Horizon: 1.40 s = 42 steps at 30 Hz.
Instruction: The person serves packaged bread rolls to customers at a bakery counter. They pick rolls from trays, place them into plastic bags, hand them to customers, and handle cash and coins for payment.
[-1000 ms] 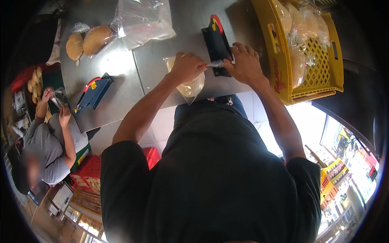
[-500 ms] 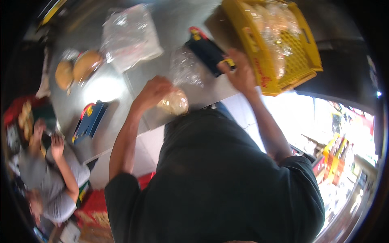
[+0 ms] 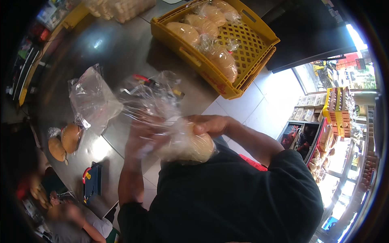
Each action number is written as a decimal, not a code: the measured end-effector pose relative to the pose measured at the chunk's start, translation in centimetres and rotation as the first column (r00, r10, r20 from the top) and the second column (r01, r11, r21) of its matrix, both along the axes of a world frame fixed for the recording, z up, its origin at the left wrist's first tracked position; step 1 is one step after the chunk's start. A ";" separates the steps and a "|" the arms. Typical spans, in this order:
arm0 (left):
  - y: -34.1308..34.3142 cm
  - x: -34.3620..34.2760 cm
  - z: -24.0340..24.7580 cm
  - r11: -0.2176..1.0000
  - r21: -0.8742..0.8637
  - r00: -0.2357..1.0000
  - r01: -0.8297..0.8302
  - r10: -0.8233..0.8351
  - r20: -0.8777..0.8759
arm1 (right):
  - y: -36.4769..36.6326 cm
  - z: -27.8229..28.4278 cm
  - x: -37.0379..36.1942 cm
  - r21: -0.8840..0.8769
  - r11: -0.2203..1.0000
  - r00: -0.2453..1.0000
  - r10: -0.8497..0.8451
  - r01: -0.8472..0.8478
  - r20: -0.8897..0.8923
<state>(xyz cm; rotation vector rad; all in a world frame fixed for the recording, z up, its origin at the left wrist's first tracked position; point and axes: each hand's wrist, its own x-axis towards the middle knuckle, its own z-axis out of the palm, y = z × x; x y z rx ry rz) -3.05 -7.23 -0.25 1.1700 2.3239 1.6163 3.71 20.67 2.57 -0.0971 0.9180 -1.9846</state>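
Note:
Close to my body is a clear plastic bag of bread (image 3: 198,148), its round loaf low down and its loose film spread upward over the table. My right hand (image 3: 210,124) grips the bag at the loaf's upper side, thumb in front. My left hand (image 3: 148,131) is closed around the film left of the loaf, partly hidden and blurred behind it. Behind the raised film shows a dark bag sealer with red and yellow parts (image 3: 142,78), mostly covered. To its left lies a stack of clear bags (image 3: 94,99) on the metal table (image 3: 133,44).
A yellow crate (image 3: 189,56) with several bagged loaves stands at the far right table edge. Bagged bread (image 3: 69,138) and a second blue sealer (image 3: 93,180) lie on the left. A person in grey (image 3: 87,224) works at lower left. Shelves with goods (image 3: 339,111) stand right.
Both hands have come together on the bag of bread; the right hand has left the sealer near the crate. The bag's film is now raised and spread. The whole view has turned.

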 end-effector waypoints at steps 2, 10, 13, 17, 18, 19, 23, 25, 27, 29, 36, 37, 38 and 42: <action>3.8 -0.1 2.3 0.999 -0.047 0.987 0.015 -0.007 0.161 | 2.4 -3.4 0.3 -0.041 0.996 0.996 -0.085 0.085 -0.007; 22.0 -9.0 6.4 0.985 0.169 0.986 -0.026 -0.003 0.168 | 19.3 -9.7 -0.9 -0.036 0.811 0.810 -0.579 0.584 0.091; 25.5 -9.8 3.3 0.987 0.040 0.968 -0.154 0.142 0.209 | 28.4 -8.1 -2.6 -0.113 0.653 0.657 -0.754 0.749 0.004; 31.1 -9.8 0.5 0.989 -0.146 0.999 0.031 -0.033 -0.016 | 38.5 -6.0 -5.0 -0.282 0.504 0.502 -0.861 0.816 -0.084; 33.0 -10.2 -0.1 0.974 -0.227 0.995 0.029 -0.050 -0.088 | 40.2 -5.7 -5.7 -0.321 0.487 0.484 -0.870 0.812 -0.095; 35.0 -10.6 -0.6 0.953 -0.302 0.984 0.019 -0.071 -0.163 | 41.6 -5.3 -6.4 -0.342 0.477 0.470 -0.876 0.809 -0.111; 39.6 -12.0 -3.0 0.657 -0.753 0.984 -0.029 -0.114 -0.137 | 44.1 -4.3 -8.7 -0.325 0.432 0.404 -0.902 0.841 -0.151; 40.4 -11.6 -4.3 0.643 -0.765 0.992 -0.042 -0.064 -0.109 | 44.2 -4.4 -9.4 -0.217 0.368 0.340 -0.927 0.904 -0.156; 40.6 -11.9 -5.2 0.657 -0.754 0.986 -0.008 -0.118 -0.114 | 43.7 -4.7 -9.7 -0.076 0.298 0.286 -0.948 0.951 -0.141; 40.6 -13.3 -6.0 0.688 -0.722 0.950 0.080 -0.272 -0.154 | 42.9 -6.2 -9.4 -0.041 0.272 0.257 -0.942 0.962 -0.213; 39.0 -20.0 -7.8 0.610 -0.786 0.881 0.097 -0.421 -0.218 | 32.5 -6.2 -9.9 0.486 -0.212 0.522 0.168 0.848 -0.836; 38.9 -20.2 -6.9 0.566 -0.820 0.874 0.086 -0.439 -0.211 | 31.0 -6.2 -9.2 0.659 -0.127 0.670 0.102 0.742 -0.735; 38.6 -19.7 -6.0 0.526 -0.848 0.903 0.067 -0.393 -0.172 | 30.1 -6.7 -8.7 0.711 -0.101 0.716 0.168 0.696 -0.677; 36.5 -19.9 -6.1 0.580 -0.813 0.869 0.049 -0.427 -0.252 | 31.2 -7.2 -10.5 0.650 -0.148 0.662 0.282 0.745 -0.695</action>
